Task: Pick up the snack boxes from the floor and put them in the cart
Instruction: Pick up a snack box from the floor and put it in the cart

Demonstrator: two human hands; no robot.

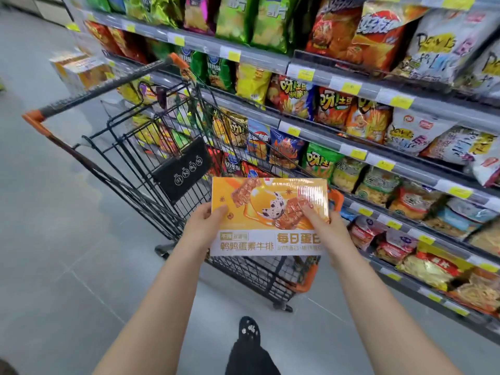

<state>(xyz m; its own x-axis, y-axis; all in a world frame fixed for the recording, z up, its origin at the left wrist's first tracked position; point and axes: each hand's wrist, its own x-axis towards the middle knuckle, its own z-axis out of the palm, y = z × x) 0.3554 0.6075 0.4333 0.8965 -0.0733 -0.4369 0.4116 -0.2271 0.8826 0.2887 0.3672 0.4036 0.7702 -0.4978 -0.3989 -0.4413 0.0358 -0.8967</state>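
I hold a flat orange and white snack box with both hands, face up, over the near end of the black wire shopping cart. My left hand grips the box's left edge with the thumb on top. On the right edge, my right hand has its fingers spread over the picture on the lid. The cart has orange corner caps and a handle at the far left. More boxes of a similar orange colour show blurred beyond the cart's handle.
Shelves full of snack bags run along the right side, close to the cart. Grey tiled floor lies to the left. My foot in a black shoe stands just behind the cart's near wheel.
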